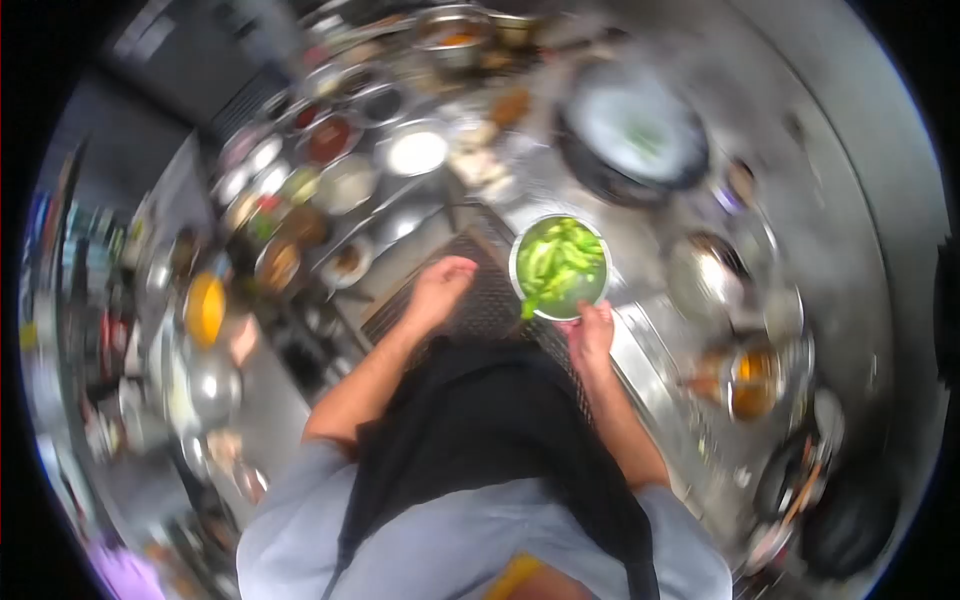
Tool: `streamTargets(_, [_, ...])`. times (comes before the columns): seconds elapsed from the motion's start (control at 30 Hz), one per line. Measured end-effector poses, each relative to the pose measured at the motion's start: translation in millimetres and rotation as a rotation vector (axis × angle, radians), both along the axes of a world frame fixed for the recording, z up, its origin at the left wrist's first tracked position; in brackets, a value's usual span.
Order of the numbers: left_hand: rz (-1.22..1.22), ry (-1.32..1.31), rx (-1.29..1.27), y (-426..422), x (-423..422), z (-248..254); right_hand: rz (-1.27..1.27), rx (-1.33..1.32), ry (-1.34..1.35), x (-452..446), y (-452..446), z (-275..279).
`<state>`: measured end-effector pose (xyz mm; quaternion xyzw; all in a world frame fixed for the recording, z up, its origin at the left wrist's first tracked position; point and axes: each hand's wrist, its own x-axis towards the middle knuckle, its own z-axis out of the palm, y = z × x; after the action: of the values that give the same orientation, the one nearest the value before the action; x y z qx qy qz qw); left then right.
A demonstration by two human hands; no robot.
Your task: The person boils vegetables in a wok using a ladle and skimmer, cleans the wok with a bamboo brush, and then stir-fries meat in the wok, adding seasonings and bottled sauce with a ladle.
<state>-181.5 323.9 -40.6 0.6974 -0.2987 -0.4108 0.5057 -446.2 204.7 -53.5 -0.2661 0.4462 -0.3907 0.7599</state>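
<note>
The right hand gripped the probably light, stiff bowl suitably by its rim; the left hand's opening was unclear.

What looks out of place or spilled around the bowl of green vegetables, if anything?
One green piece seems to hang over the near rim of the bowl in the right hand; the other pieces lie inside. No clear spill shows, though the picture is blurred.

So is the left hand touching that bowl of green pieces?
Apart. The head view shows the left hand off to the left of the bowl, with the dark, textured surface plainly visible between them.
</note>
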Motion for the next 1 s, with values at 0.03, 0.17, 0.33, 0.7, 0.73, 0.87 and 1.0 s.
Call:
streamTargets(0.03, [0.063,0.003,-0.028,30.9,8.1,5.4,0.084,-0.038,0.014,29.7,-0.1,-2.3])
streamTargets(0.17, [0.414,-0.085,-0.062,144.7,28.6,16.3,0.462,-0.157,-0.074,141.9,21.9,-1.6])
streamTargets(0.33, [0.611,0.107,0.0,229.4,36.5,18.5,0.779,-0.038,-0.054,264.8,113.2,35.5])
streamTargets(0.7, [1.344,0.663,-0.231,366.1,47.2,48.2,1.473,-0.13,0.014,410.0,322.8,3.9])
streamTargets(0.73, [1.403,0.668,-0.224,379.6,49.0,56.1,1.518,-0.14,0.036,415.7,338.8,0.9])
streamTargets(0.87, [1.532,0.322,0.03,430.2,60.7,80.5,1.766,-0.111,0.086,423.9,384.5,-4.8])
streamTargets(1.0, [1.587,-0.025,-0.022,449.6,80.8,86.9,2.052,-0.076,0.156,431.7,406.7,-41.5])
